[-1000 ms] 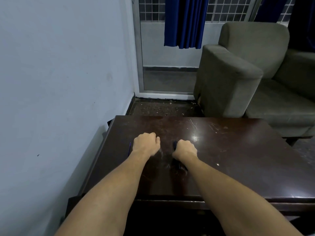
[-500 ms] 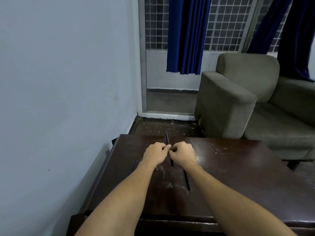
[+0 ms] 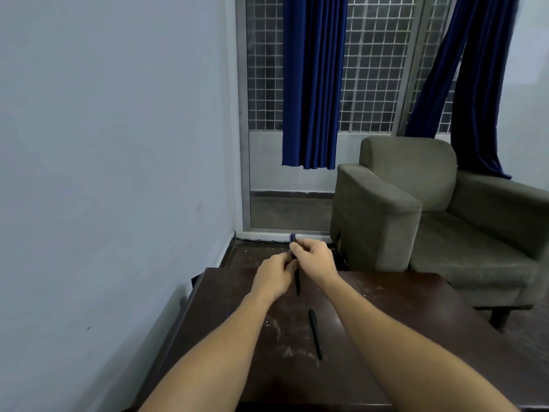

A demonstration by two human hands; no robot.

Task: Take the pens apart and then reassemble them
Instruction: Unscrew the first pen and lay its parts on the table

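Left hand (image 3: 276,276) and right hand (image 3: 315,257) both curl their fingers around one dark pen (image 3: 297,282), held near-upright above the far edge of the table (image 3: 416,322) — opposed grips that likely serve to twist or pull it apart. A second pen (image 3: 315,333) lies flat between the forearms — no container is visible.

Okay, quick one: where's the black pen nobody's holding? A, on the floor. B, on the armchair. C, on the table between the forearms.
C: the loose pen lies flat on the table, while the left hand and right hand hold the other pen.
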